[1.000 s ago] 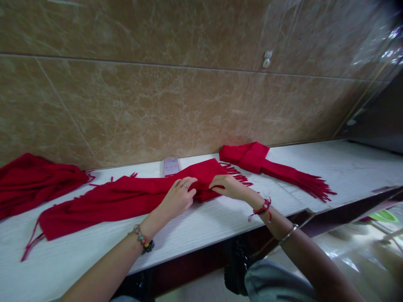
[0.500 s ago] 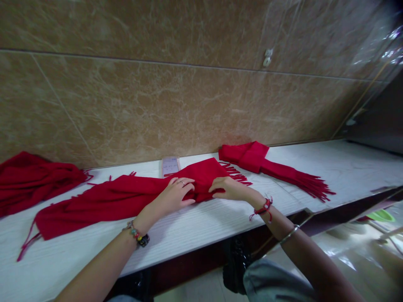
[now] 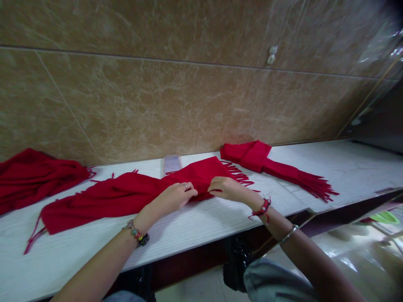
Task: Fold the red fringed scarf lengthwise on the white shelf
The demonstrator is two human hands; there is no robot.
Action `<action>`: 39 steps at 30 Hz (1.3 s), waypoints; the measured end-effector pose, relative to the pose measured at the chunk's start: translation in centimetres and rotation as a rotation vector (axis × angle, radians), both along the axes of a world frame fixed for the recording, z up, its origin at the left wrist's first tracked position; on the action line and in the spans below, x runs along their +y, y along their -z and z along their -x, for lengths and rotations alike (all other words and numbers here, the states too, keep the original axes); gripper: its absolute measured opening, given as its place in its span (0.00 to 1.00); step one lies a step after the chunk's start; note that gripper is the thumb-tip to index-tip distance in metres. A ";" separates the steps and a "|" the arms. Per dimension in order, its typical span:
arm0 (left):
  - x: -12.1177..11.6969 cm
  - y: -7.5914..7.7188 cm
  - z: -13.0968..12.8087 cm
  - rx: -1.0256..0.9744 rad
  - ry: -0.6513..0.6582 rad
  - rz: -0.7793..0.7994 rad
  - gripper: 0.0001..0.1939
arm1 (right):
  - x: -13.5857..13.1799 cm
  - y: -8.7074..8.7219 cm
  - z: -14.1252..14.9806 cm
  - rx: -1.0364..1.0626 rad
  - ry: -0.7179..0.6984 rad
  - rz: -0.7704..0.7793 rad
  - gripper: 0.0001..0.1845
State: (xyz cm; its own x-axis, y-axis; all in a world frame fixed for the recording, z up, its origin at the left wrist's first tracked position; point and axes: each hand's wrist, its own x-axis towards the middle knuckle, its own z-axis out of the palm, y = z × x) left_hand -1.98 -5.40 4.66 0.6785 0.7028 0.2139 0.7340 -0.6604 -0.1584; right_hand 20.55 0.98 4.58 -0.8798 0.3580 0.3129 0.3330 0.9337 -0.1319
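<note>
A long red scarf point(image 3: 122, 195) with fringed ends lies across the white tabletop, its left part loosely wrinkled. My left hand point(image 3: 176, 198), with a ring and a beaded bracelet, pinches the scarf's near edge around its middle. A short way to the right, my right hand point(image 3: 227, 188), wearing a red cord bracelet and a bangle, pinches the same edge between thumb and fingers. Beyond it, the scarf's right end shows a fringe spread on the table. The cloth right at the fingertips is partly hidden.
Behind on the right lies a folded red scarf point(image 3: 256, 156) with its fringe pointing right. Another bunched red scarf point(image 3: 34, 178) is at the far left. A flat phone-like object point(image 3: 171, 162) rests against the brown marbled wall point(image 3: 157, 105). The white table's point(image 3: 189, 230) front edge runs before me.
The fingers of my left hand have closed onto the scarf's edge, and my right fingers have drawn tighter together. The view has shifted slightly; the other scarves stay in place.
</note>
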 end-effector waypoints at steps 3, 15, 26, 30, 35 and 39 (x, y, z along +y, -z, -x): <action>-0.2 0.7 -0.7 -0.002 -0.011 -0.040 0.08 | 0.0 0.1 0.1 0.016 0.007 -0.027 0.09; 0.3 1.7 -1.5 -0.179 -0.132 -0.137 0.06 | 0.3 0.7 0.1 0.094 0.066 -0.132 0.09; -0.2 1.9 -2.3 -0.034 -0.180 -0.142 0.05 | 0.5 2.1 -0.1 0.190 0.041 -0.249 0.11; -0.3 1.9 -2.5 0.001 -0.192 -0.142 0.05 | 0.4 2.4 -0.2 0.177 0.034 -0.226 0.11; -0.2 0.9 -2.2 -0.023 -0.233 -0.174 0.09 | 0.2 1.7 -0.2 0.243 0.056 -0.160 0.11; 0.7 -0.6 -2.0 -0.082 -0.274 -0.205 0.10 | 0.7 0.8 0.3 0.327 0.148 -0.071 0.09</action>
